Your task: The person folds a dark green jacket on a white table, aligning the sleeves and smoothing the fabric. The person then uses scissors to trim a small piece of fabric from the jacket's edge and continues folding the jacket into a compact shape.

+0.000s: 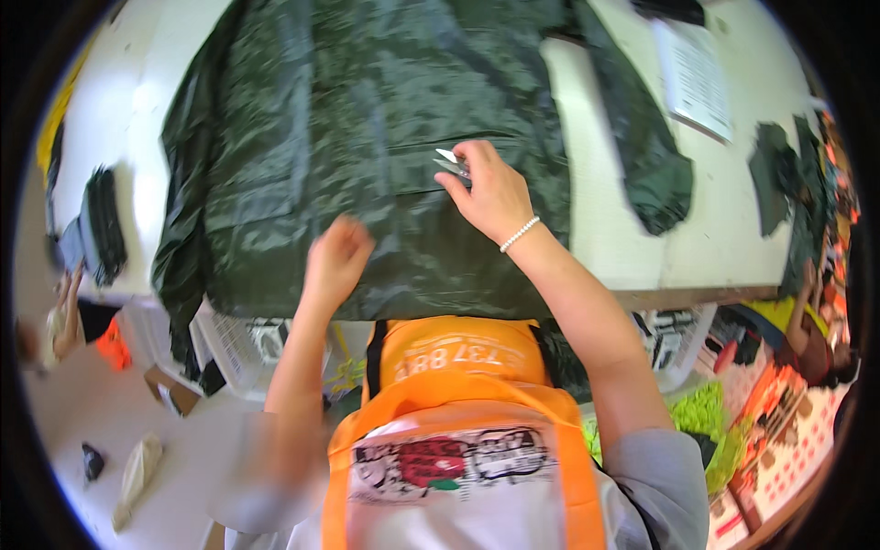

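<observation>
A dark green, shiny jacket-like garment (367, 183) is spread over the white table, its near edge reaching the table's front. Over its right half, my right hand (495, 192) is closed around a pair of small thread snips (452, 165). The metal blades point left, just above the cloth, and look parted. My left hand (341, 252) is over the garment's lower middle, blurred, with fingers curled in. Whether it pinches any cloth or thread is hidden. One sleeve (646, 156) lies out to the right, its gathered cuff toward me.
Printed sheets (694, 78) lie on the white table (614, 252) at the far right. A folded dark bundle (104, 225) sits at its left edge. White plastic baskets (229, 344) stand under the front edge. Other people (811, 335) are at both sides, with bright green material (701, 412) lower right.
</observation>
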{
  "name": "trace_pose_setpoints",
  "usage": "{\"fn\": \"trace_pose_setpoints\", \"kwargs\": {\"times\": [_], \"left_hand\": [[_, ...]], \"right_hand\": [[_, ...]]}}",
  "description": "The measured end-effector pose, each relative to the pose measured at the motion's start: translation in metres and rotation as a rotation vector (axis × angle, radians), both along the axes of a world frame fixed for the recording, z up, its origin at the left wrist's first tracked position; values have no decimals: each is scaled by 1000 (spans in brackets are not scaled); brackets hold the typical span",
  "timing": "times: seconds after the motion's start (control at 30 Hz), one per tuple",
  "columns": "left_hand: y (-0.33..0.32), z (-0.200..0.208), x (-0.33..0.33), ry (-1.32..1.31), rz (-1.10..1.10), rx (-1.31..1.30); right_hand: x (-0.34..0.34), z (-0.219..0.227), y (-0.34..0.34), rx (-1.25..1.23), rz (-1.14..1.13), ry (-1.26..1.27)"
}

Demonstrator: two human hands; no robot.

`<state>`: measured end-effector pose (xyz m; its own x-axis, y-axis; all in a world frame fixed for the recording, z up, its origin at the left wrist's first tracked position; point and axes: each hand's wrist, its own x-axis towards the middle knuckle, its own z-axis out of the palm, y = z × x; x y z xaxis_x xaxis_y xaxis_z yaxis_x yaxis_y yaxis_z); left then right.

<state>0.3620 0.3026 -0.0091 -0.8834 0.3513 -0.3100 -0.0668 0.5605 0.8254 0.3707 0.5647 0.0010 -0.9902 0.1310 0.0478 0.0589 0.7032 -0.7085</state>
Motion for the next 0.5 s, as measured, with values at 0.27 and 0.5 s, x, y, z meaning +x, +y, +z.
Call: {"fn": "trace_pose_setpoints", "kwargs": {"times": [0.27,0.5], "left_hand": [[-57,26,147,-33,-139,-677],[93,49,111,254,-144,-301]], "right_hand": [[191,-80,297,191,-1165,389],[180,-51,282,-607,-927,270]]}}
